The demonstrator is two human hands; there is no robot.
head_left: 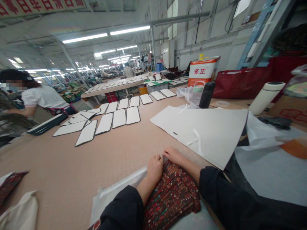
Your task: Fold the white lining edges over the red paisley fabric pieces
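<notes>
A dark red-brown patterned fabric (171, 198), lying in many narrow folds or layers, spreads toward me at the table's near edge. My left hand (154, 166) is closed over its far left corner, fingers curled. Right beside it, my right hand (173, 155) pinches the far edge, with the fingertips of both hands almost touching. What lies between the fingertips is too small to make out. Under the fabric and my left forearm is a translucent plastic sheet or bag (103, 199).
White dark-edged panels (119, 118) lie in rows across the brown table (115, 159). To the right are a large pale sheet (199, 127), a black bottle (207, 95), a cream thermos (266, 98) and white plastic (271, 169). A co-worker (45, 99) leans at the left.
</notes>
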